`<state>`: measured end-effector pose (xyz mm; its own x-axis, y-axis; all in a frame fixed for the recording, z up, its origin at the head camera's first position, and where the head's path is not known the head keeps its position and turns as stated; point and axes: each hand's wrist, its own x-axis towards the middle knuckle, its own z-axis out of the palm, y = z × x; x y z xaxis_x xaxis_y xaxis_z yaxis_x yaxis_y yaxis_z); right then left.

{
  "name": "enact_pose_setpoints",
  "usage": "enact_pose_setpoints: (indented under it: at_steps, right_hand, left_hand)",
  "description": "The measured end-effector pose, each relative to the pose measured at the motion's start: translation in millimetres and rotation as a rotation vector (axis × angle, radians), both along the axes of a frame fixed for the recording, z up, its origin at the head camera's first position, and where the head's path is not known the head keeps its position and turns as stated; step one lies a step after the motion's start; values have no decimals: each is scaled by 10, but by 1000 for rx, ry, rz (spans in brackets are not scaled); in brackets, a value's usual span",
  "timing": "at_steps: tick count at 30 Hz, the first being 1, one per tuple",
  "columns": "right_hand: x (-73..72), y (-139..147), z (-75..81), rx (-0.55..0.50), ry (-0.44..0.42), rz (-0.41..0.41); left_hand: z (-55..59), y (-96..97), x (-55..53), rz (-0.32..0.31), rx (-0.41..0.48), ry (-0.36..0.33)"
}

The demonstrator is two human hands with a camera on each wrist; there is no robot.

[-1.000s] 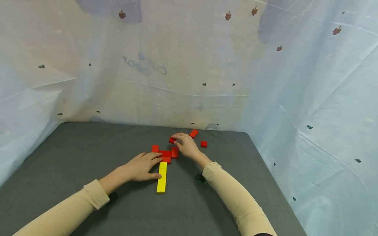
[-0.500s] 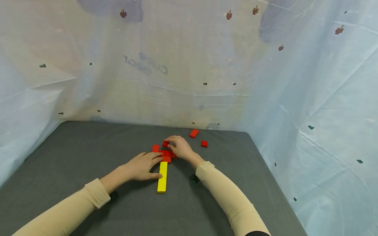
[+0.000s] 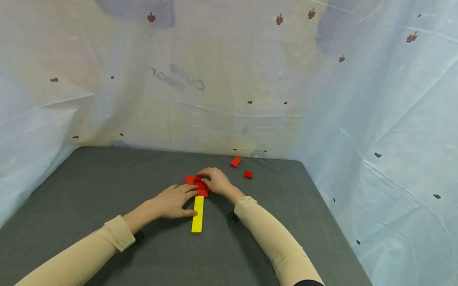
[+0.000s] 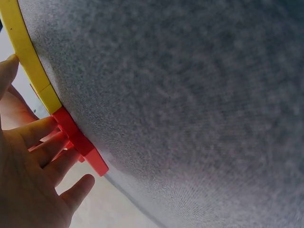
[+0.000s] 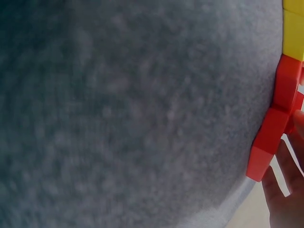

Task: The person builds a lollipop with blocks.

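A strip of yellow blocks (image 3: 197, 222) lies lengthwise on the grey surface, joined at its far end by a cluster of red blocks (image 3: 202, 194). My left hand (image 3: 171, 203) rests spread along the left side, its thumb touching the yellow strip and its fingertips the red cluster. At the cluster's far side, my right hand (image 3: 219, 182) pinches a red block (image 3: 198, 178) between thumb and fingers. The left wrist view shows the left fingers against the red blocks (image 4: 71, 129). Part of the cluster's right side is hidden behind the right hand.
Two loose red blocks lie farther back on the right, an oblong one (image 3: 235, 162) and a smaller one (image 3: 248, 174). A pale plastic sheet (image 3: 222, 79) hangs behind and to the right of the grey table (image 3: 107, 178).
My right hand has carried the red block left and slightly nearer, from apart at the back right to the cluster's far side. The left hand has stayed in place.
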<state>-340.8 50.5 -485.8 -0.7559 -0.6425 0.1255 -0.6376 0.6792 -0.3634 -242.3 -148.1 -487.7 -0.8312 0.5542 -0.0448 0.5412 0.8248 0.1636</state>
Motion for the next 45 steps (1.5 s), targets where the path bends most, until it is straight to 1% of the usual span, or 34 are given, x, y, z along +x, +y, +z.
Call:
enact_pose_setpoints:
  at_steps: [12, 19, 25, 31, 38, 41, 45]
  right_hand:
    - [24, -29, 2, 13, -18, 15]
    - [10, -27, 2, 11, -24, 33]
    - [6, -27, -3, 8, -43, 28]
    - [-7, -23, -10, 14, -35, 38]
    - [-16, -1, -20, 27, -33, 24]
    - [-10, 15, -8, 15, -28, 27]
    - [2, 67, 22, -29, -24, 21]
  left_hand:
    - [-16, -18, -13, -12, 4, 8]
    - [-17, -17, -24, -7, 8, 0]
    - [-22, -19, -32, -7, 6, -6]
    - [-29, -11, -34, -7, 0, -7]
    - [23, 38, -48, -8, -11, -26]
    - [33, 41, -52, -7, -19, -32]
    - [35, 34, -54, 1, -28, -24]
